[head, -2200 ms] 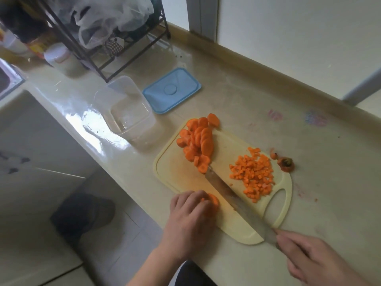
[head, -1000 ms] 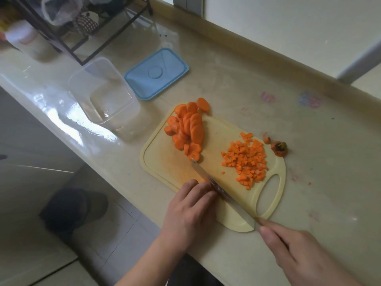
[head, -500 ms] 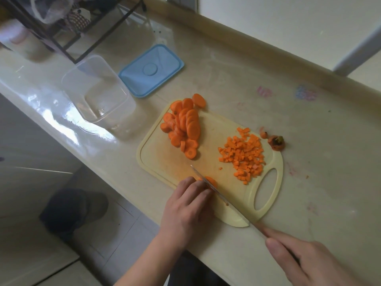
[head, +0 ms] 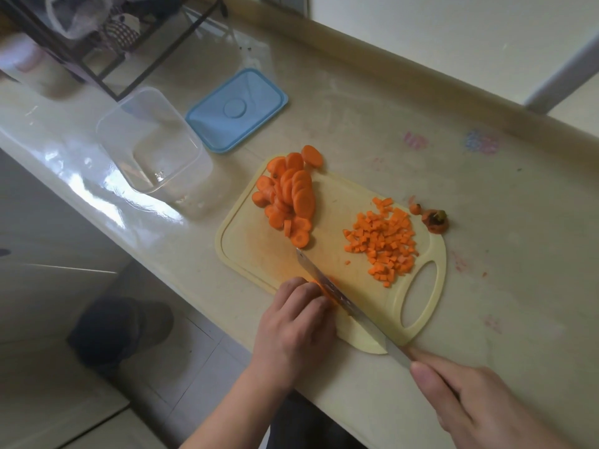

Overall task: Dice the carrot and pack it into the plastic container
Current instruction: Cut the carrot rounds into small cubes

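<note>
A pale yellow cutting board (head: 343,202) carries a heap of round carrot slices (head: 290,196) on its left and a pile of diced carrot (head: 382,239) on its right. My left hand (head: 296,322) curls over a few carrot slices (head: 319,285) at the board's near edge, mostly hiding them. My right hand (head: 473,396) grips the handle of a knife (head: 337,298), whose blade lies against those slices beside my left fingers. The clear plastic container (head: 152,147) stands empty to the left of the board.
A blue lid (head: 236,110) lies behind the container. The carrot top and a small scrap (head: 434,220) sit on the counter past the board's right corner. A black wire rack (head: 107,37) stands at the back left. The counter's front edge runs just below my left hand.
My left hand has stayed on the slices at the board's near edge. The knife blade has moved from near the sliced heap down against the slices under my fingers.
</note>
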Demonstrator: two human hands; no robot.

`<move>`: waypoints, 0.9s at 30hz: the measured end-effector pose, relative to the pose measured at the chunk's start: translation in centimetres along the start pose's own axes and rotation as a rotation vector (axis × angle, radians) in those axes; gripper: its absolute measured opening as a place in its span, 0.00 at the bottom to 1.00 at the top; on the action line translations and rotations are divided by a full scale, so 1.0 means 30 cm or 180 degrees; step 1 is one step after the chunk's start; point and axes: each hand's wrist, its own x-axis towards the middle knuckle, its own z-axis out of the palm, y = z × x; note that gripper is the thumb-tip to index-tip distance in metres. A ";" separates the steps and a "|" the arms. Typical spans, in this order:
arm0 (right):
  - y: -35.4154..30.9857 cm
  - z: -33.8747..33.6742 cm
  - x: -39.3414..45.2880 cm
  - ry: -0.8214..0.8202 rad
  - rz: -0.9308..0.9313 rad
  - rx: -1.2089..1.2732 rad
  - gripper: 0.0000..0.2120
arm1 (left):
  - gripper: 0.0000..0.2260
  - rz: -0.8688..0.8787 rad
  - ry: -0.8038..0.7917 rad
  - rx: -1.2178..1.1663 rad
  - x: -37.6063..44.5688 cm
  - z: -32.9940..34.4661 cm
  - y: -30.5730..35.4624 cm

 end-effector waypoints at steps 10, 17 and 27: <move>0.035 0.000 -0.037 0.0166 0.0095 -0.0418 0.31 | 0.04 -0.0004 -0.0006 -0.0087 0.000 -0.006 -0.005; 0.046 0.035 0.018 0.0164 0.0082 -0.0351 0.28 | 0.03 -0.0010 -0.0015 -0.0054 -0.006 0.003 -0.010; -0.013 0.002 -0.004 0.0023 0.0101 0.0035 0.19 | 0.05 0.0098 -0.0010 -0.0089 -0.019 -0.001 -0.020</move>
